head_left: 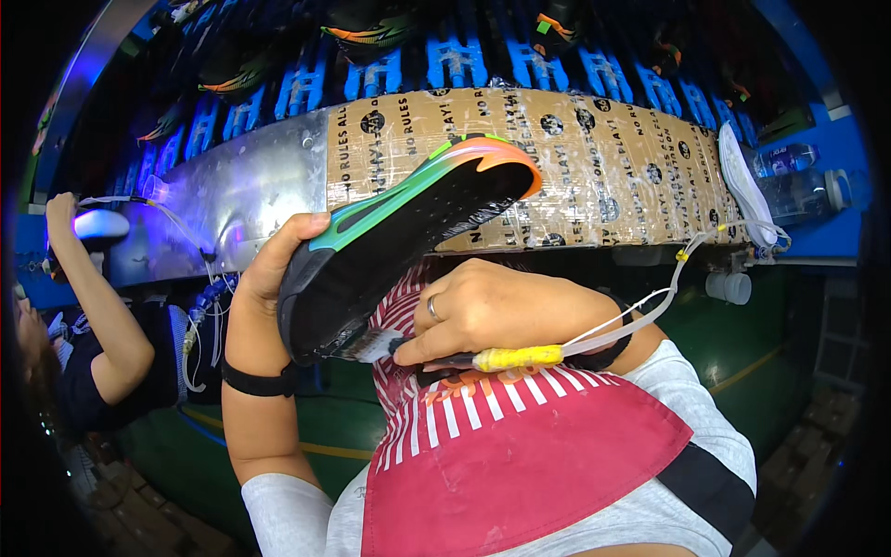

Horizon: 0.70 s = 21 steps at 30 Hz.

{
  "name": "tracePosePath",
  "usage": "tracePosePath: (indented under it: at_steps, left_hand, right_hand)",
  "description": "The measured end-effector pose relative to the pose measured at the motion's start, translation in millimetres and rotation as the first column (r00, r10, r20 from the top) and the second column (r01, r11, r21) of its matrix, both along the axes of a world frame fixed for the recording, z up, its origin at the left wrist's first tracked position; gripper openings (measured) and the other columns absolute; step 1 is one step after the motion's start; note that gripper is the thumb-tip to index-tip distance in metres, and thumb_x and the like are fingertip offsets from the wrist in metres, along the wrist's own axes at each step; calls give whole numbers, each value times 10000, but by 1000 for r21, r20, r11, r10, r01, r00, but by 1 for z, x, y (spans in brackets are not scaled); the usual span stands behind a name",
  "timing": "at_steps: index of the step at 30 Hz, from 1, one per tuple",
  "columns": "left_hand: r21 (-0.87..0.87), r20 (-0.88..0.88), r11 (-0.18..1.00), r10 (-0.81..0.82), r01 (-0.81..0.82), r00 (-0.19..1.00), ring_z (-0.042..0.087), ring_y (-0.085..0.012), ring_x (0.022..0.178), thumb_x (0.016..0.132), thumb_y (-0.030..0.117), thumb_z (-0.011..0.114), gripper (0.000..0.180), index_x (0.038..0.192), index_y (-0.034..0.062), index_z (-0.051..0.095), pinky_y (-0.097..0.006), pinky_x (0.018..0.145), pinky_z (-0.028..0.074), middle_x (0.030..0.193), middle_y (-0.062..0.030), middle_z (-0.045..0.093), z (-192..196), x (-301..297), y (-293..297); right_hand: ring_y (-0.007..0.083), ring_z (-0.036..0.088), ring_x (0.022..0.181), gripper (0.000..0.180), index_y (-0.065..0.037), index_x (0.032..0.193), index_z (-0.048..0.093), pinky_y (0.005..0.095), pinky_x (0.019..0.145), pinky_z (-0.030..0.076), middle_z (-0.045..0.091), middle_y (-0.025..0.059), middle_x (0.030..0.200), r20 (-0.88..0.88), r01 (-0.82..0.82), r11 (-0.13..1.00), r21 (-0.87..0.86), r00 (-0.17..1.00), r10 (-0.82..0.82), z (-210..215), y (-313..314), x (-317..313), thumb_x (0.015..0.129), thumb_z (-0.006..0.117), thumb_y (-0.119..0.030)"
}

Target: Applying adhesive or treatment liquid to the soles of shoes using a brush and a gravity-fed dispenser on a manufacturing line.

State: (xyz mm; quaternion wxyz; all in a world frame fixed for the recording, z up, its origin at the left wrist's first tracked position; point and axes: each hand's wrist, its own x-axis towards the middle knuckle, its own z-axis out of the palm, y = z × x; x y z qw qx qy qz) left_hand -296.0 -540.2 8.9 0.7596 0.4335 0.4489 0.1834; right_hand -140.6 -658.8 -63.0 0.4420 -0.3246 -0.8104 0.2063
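Brush tip at the heel edge of a shoe held sole-up

The left hand (269,269) grips the heel of the shoe (399,232), thumb over the sole rim, fingers wrapped beneath; its long axis rises from the heel at lower left to the orange toe at upper right. The right hand (492,311) is closed round a yellow-handled brush (506,357) fed by a white tube (640,311), bristles touching the shoe's lower edge just beside the left palm. So the right hand works from below and to the right. Behind runs a taped conveyor rail (603,158); a water bottle (789,160) stands at far right, contents unclear. Another person's arm (102,306) reaches up at left
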Motion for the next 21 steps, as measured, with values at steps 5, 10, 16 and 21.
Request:
tracePosePath:
  at_steps: [5, 10, 16, 21]
  left_hand:
    - [-85, -100, 995, -58, 50, 993, 638, -196, 788, 834, 194, 556, 306, 1050, -21, 581, -271, 720, 518, 955, -155, 645, 13, 5, 6]
    - [-106, -102, 992, -83, 72, 991, 635, -191, 793, 841, 183, 547, 308, 1068, -23, 576, -277, 727, 516, 964, -147, 644, 19, 5, 5]
    - [221, 41, 960, -185, 171, 982, 617, -170, 887, 870, 121, 508, 292, 1124, -20, 542, -269, 786, 495, 1053, -152, 614, 7, -9, -1]
    - [356, 10, 918, -188, 172, 982, 617, -177, 905, 881, 131, 483, 304, 1130, -37, 529, -270, 805, 491, 1064, -163, 609, 11, -11, -6]
  right_hand:
    - [243, 588, 691, 261, -70, 921, 656, 324, 597, 482, 562, 83, 686, 86, 72, 996, 54, 993, -76, 0, 3, -3, 675, 571, -93]
    - [240, 580, 686, 268, -80, 930, 655, 325, 591, 485, 552, 71, 670, 20, -4, 1000, -2, 1000, 4, -2, -2, 1, 677, 571, -102]
    - [223, 580, 691, 264, -81, 944, 651, 309, 561, 485, 545, 53, 654, 82, 118, 988, 96, 989, -126, -8, -2, -4, 693, 571, -102]
    - [210, 590, 701, 281, -77, 960, 649, 307, 556, 487, 578, 58, 695, 25, 122, 986, 115, 992, -126, -16, -4, 2, 691, 569, -91]
